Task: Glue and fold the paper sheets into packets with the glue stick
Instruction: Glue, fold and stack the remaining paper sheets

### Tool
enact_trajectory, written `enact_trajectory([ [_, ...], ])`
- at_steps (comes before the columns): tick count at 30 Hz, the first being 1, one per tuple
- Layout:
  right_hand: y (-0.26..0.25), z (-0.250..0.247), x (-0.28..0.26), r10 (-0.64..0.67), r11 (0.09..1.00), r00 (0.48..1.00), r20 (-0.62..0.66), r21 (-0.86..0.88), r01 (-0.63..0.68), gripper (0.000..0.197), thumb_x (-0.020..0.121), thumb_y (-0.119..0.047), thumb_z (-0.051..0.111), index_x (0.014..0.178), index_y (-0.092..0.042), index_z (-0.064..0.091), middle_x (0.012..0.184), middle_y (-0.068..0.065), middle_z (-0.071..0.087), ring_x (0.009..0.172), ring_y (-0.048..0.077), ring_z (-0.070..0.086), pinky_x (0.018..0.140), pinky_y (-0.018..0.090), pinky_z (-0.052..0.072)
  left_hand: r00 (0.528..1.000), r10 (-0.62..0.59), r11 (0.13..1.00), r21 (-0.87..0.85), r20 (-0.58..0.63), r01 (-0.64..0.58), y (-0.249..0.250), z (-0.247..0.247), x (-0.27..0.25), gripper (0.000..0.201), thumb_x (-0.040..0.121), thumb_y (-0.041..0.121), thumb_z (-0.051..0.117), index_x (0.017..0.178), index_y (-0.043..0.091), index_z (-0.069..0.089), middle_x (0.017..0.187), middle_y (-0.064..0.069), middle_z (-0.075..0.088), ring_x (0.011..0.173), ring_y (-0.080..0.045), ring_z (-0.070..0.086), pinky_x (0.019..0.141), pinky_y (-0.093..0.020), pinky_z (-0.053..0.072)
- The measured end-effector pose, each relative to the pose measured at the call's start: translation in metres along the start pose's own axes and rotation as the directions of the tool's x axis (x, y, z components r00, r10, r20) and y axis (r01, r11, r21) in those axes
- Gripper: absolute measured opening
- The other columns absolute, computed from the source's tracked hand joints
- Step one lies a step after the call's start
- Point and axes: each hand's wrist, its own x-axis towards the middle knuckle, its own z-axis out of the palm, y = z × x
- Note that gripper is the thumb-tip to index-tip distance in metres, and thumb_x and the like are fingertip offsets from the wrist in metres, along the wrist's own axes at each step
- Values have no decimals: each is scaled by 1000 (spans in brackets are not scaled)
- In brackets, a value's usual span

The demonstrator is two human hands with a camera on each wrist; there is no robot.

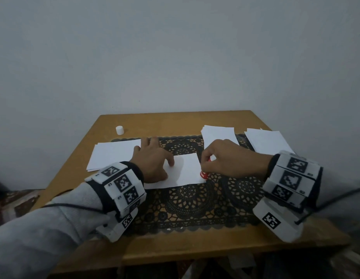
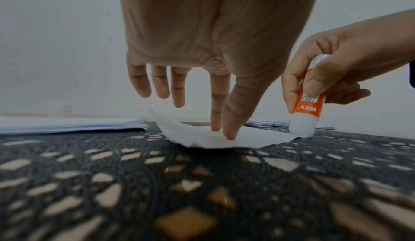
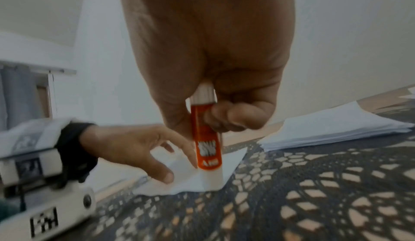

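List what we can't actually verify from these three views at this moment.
- Glue on the paper sheet: none visible in any view; white on white.
- Glue stick tip: the contact with the sheet is hidden by the stick's own white end in both wrist views, and by the right hand in the head view.
- Label text: mirrored and blurred in the right wrist view.
- Left hand: its palm hides the sheet's left part in the head view.

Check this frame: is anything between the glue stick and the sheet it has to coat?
Nothing visible. The right hand grips the uncapped glue stick upright, its tip already on the right edge of the sheet. The left hand presses the sheet's other side, clear of the stick. The cap stands far off.
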Motion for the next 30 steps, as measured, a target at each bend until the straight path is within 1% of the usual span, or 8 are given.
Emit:
enact_trajectory([
  [3, 3, -13, -10, 30, 1000, 998, 55, 0, -30, 23, 91, -29, 61, 93, -14, 78, 90, -8, 72, 80, 10, 64, 79, 31, 54, 999, 41, 999, -36, 34, -40, -1, 0, 2, 34, 84, 26, 68, 116, 34, 61, 123, -3, 45, 121, -26, 34, 95, -36, 37],
  [6, 12, -36, -25, 70, 991, 986, 149, 106, -86, 20, 95, -25, 59, 101, -12, 74, 69, -4, 66, 60, 8, 60, 58, 25, 52, 994, 79, 988, -136, 73, -69, -2, 0, 4, 37, 85, 13, 64, 120, 24, 63, 122, -1, 57, 113, -20, 51, 81, -22, 38],
  [10, 23, -55, -35, 16, 974, 989, 144, 222, -48, 14, 98, -18, 54, 94, -14, 67, 73, -1, 66, 67, 10, 60, 67, 28, 50, 994, 90, 987, -142, 60, -81, -1, -1, 3, 36, 85, 9, 62, 119, 22, 63, 115, 1, 60, 99, -17, 53, 75, -21, 37],
  [15, 16, -46, -14, 123, 778, 990, 66, 613, -137, 14, 101, -19, 49, 110, -10, 53, 97, 13, 74, 91, 27, 72, 83, 40, 56, 995, 92, 985, -150, 45, -85, -1, -1, 3, 21, 83, 9, 63, 99, 23, 63, 92, 6, 52, 86, -14, 49, 66, -20, 34],
  [19, 5, -40, 25, 82, 878, 982, -172, 479, 11, 21, 92, -19, 65, 111, -12, 59, 96, 5, 73, 85, 10, 71, 76, 30, 55, 994, 99, 977, -196, 39, -90, -4, -1, 7, 19, 81, 10, 66, 96, 23, 65, 89, 8, 51, 83, -13, 50, 57, -17, 33],
  [21, 5, -37, 51, 91, 902, 960, -265, 431, 34, 18, 88, -17, 70, 103, -10, 62, 93, 10, 73, 81, 15, 70, 65, 25, 51, 993, 105, 973, -212, 45, -93, -6, 0, 8, 20, 81, 10, 66, 95, 24, 65, 88, 9, 50, 82, -12, 50, 56, -15, 32],
  [27, 21, -22, 128, 200, 958, 931, -306, 261, -120, 30, 71, -13, 82, 97, -8, 67, 92, 8, 71, 84, 25, 69, 81, 42, 57, 989, 129, 964, -242, 68, -109, -11, 5, 14, 21, 83, 8, 64, 96, 24, 61, 89, 10, 48, 84, -12, 47, 58, -15, 33],
  [30, 26, -12, 155, 218, 971, 922, -321, 166, -171, 30, 67, -16, 85, 89, -11, 64, 94, 6, 68, 85, 25, 64, 76, 34, 51, 988, 139, 961, -251, 72, -117, -13, 7, 15, 22, 84, 9, 64, 101, 24, 62, 90, 9, 48, 86, -12, 47, 65, -18, 36],
])
